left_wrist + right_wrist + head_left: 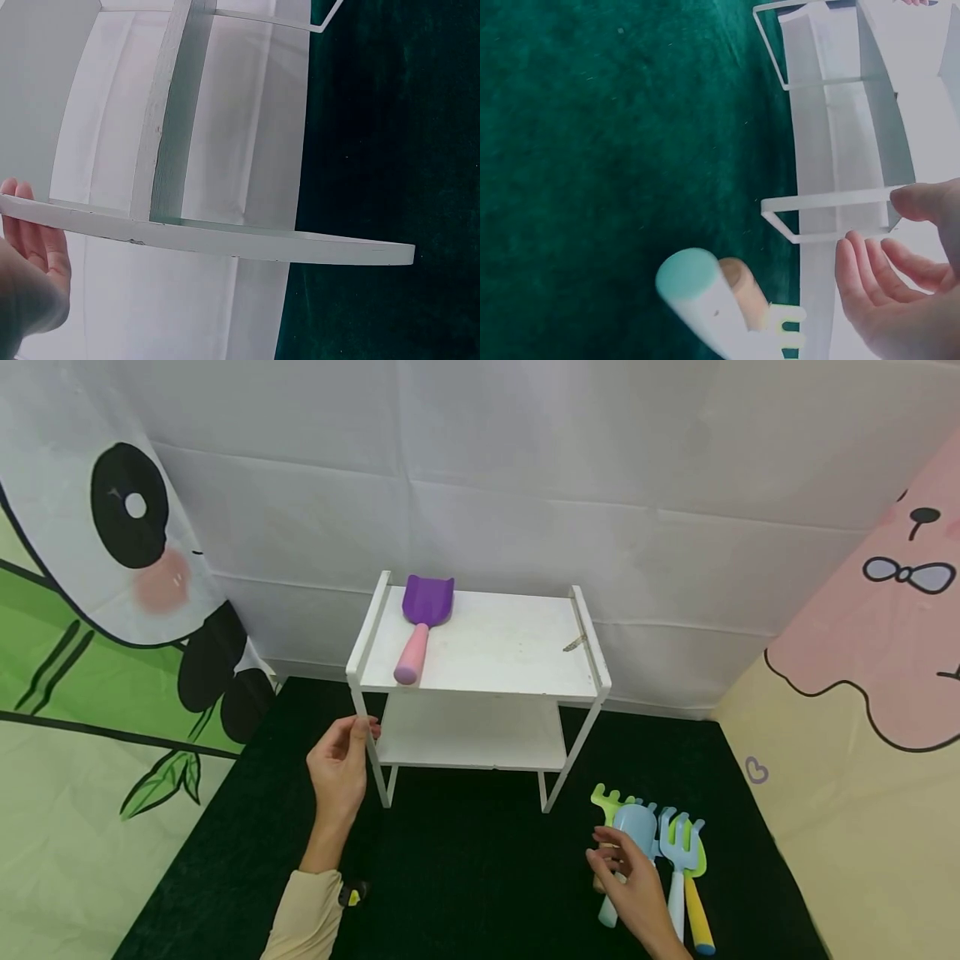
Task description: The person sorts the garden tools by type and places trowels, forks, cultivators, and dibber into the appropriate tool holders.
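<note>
At the far left there is a printed cloth (97,635), with a large white face, one dark eye and green areas. To the right of it, a beige sleeve (303,914) covers the forearm, and the left hand (337,768) reaches up from it. This hand pinches the front left leg (378,777) of a white shelf (517,643), with the thumb and the fingers closed about it.

The shelf stands upright on the dark green table (480,877), before a white cloth (495,468). On the left part of its top board lies a purple scoop (429,602), whose pink handle (412,656) points toward the front edge. Below is the lower board (472,731).

Farther right, the right hand (637,889) is half open, the thumb apart from the fingers, and it holds nothing. In the head view it covers a part of the tools, which lie close together on the table: a green rake (609,802), a light blue shovel (637,825), a blue fork (678,843), and a green shovel (702,860) with a yellow handle (698,914), partly under the fork.

At the far right hangs a yellowish cloth (817,793) with a pink figure (840,635).
</note>
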The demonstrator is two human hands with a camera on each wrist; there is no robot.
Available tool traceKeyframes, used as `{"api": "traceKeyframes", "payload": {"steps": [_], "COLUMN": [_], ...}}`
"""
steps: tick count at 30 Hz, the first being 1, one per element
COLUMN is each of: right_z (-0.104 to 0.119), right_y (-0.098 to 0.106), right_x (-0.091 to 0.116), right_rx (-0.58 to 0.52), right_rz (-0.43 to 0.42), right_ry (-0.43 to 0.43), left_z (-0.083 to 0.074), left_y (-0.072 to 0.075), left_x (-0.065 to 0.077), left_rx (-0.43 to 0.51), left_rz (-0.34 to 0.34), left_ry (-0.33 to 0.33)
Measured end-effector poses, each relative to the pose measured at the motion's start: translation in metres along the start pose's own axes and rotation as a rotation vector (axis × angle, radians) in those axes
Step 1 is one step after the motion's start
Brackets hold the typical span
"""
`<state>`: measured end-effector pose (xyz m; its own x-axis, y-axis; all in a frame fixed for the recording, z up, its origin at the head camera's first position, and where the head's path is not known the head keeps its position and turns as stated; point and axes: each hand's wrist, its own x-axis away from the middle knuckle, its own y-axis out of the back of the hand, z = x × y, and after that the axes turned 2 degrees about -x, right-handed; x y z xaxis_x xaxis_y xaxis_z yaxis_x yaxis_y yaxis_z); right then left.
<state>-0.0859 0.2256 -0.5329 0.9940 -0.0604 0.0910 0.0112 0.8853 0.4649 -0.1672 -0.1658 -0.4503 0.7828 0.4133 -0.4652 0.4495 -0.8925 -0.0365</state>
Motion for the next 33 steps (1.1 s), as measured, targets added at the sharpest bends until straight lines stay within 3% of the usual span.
{"api": "traceKeyframes", "payload": {"steps": [5, 10, 15, 23, 33], "right_z": [-0.010, -0.019, -0.027, -0.035, -0.043], "right_y": [0.004, 0.009, 0.013, 0.016, 0.012], "right_x": [0.005, 0.009, 0.012, 0.014, 0.015], "right_rx": [0.051, 0.089, 0.133, 0.209, 0.261], "right_rz": [-0.009, -0.006, -0.005, -0.011, 0.017], "right_ry": [-0.032, -0.083, -0.130, -0.237, -0.286], "left_z": [-0.019, -0.022, -0.017, 0.012, 0.014], "left_y": [-0.002, -0.002, -0.001, 0.002, 0.001], "left_x": [0.003, 0.004, 0.002, -0.002, -0.002], "left_rx": [-0.005, -0.006, 0.000, 0.010, 0.027], "left_rz": [0.007, 0.006, 0.009, 0.001, 0.004], "left_ry": [-0.008, -0.004, -0.012, -0.023, -0.034]}}
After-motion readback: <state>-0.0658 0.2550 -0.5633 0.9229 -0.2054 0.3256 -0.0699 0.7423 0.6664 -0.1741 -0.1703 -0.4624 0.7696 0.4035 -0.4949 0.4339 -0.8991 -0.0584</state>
